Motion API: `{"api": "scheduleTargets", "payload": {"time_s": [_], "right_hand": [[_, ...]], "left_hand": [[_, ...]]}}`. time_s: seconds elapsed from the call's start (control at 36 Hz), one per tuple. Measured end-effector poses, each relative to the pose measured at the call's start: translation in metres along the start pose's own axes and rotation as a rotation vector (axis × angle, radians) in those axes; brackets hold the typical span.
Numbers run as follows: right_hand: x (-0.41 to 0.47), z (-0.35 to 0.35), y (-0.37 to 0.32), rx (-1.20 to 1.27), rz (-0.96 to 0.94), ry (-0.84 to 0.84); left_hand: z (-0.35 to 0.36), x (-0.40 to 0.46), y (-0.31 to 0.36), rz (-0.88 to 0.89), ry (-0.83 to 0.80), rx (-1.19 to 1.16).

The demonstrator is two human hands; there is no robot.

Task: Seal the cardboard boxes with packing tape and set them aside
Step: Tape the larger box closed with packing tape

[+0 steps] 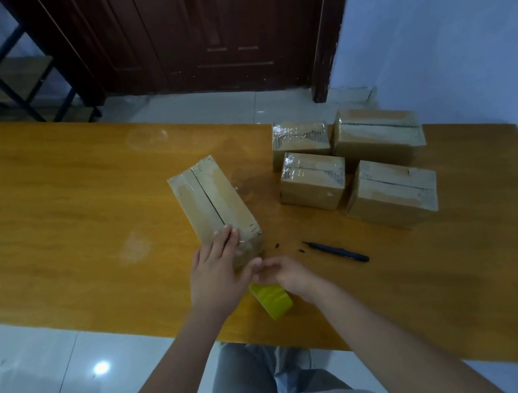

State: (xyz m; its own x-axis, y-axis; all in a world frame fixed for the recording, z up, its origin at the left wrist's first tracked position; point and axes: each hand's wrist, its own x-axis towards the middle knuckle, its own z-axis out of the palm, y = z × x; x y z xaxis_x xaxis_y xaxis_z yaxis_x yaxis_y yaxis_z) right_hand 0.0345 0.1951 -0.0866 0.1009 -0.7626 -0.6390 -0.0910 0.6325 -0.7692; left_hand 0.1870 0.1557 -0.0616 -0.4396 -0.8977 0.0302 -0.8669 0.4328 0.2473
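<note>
A long cardboard box (208, 201) lies on the wooden table (64, 211), its top flaps closed along a centre seam. My left hand (217, 272) presses flat with straight fingers on the box's near end. My right hand (289, 273) sits just right of it, fingers curled around a yellow-green roll of packing tape (273, 298) held low near the table's front edge. A clear strip of tape seems to run from the roll to the box's near end, but blur hides the detail.
Several taped cardboard boxes (313, 180) stand grouped at the table's right. A black utility knife (338, 251) lies right of my hands, with small dark bits beside it. A dark wooden door stands behind, a metal shelf at the far left.
</note>
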Motion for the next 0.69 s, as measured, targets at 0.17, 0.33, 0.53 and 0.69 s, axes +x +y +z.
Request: {"api": "scheduleTargets", "payload": {"time_s": [0.17, 0.33, 0.53, 0.69], "right_hand": [[0.002, 0.004, 0.003, 0.063, -0.031, 0.040], [0.001, 0.010, 0.005, 0.056, -0.047, 0.079], [-0.017, -0.002, 0.015, 0.052, -0.095, 0.086], [-0.024, -0.008, 0.017, 0.091, -0.104, 0.127]], "left_hand": [[0.008, 0.017, -0.010, 0.054, 0.186, 0.045], [0.017, 0.020, -0.017, 0.111, 0.292, 0.085], [0.023, 0.022, -0.016, 0.151, 0.404, 0.081], [0.032, 0.020, -0.023, 0.214, 0.448, 0.110]]}}
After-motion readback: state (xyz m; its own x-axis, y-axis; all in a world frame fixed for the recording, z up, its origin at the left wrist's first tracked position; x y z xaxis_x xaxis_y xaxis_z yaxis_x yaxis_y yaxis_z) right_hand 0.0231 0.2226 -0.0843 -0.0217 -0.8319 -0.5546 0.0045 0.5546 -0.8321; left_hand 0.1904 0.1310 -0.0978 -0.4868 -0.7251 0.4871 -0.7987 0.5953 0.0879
